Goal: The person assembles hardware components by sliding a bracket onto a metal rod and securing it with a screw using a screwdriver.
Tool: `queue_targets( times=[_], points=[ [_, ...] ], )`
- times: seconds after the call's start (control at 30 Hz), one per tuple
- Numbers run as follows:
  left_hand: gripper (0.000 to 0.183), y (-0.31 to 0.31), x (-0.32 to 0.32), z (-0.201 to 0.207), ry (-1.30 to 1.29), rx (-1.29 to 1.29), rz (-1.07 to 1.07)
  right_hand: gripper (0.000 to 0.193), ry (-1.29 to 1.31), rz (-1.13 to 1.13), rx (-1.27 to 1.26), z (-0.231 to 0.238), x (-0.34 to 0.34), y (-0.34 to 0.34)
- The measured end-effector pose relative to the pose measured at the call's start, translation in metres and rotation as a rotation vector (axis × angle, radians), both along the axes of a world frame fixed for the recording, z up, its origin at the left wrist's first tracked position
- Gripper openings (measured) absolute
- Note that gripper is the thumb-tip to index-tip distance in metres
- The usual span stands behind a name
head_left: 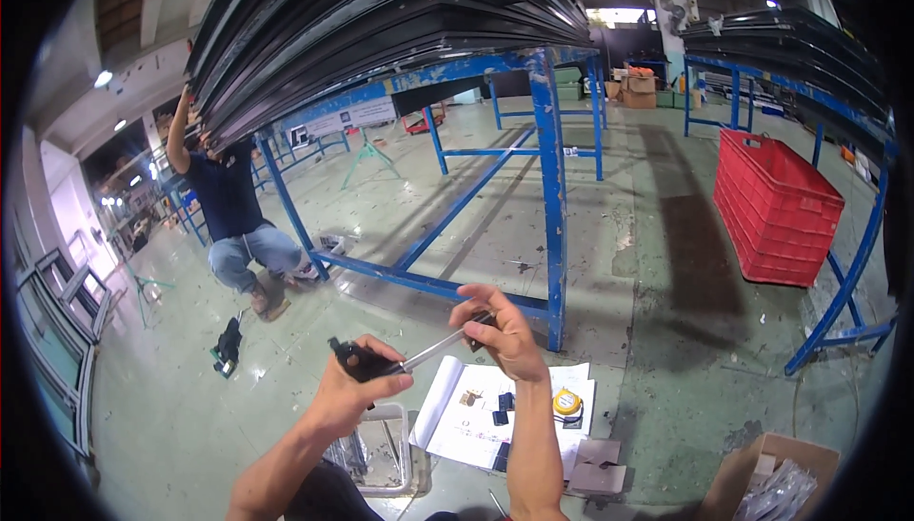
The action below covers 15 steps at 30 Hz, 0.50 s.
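In front of me, my left hand [339, 395] is closed around a black tool [366, 361]. Its long silver shaft [434, 346], like a screwdriver's, slants up to the right. My right hand [512, 342] pinches a small dark part [482, 323] where the shaft ends; the fingers partly hide it, and I cannot tell whether the two are joined. Below the hands, a white paper sheet [446, 422] with printed drawings lies on the floor. On it rest several small black pieces [501, 416] and a yellow tape measure [567, 403].
A clear plastic bin [404, 445] with metal pieces stands by my left forearm. Ahead, a blue steel rack [548, 188] carries stacked black frames [381, 35]. Another person [228, 197] crouches at left. A red crate [776, 211] and a cardboard box [766, 483] are at right.
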<state>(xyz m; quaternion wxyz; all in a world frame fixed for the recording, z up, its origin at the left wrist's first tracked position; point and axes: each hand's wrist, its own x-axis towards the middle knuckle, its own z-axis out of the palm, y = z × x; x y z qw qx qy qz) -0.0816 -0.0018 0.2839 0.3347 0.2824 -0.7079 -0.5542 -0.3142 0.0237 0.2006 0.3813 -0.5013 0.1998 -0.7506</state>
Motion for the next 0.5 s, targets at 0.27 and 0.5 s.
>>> queue_targets(
  times=[0.27, 0.5],
  points=[
    [0.026, -0.033, -0.005, -0.019, 0.118, 0.195, 0.012, 0.027, -0.69, 0.204, 0.023, -0.027, 0.047, -0.039],
    [0.028, -0.043, -0.015, -0.03, 0.064, 0.177, -0.02, 0.018, -0.414, 0.187, 0.169, -0.043, 0.064, -0.036]
  ],
)
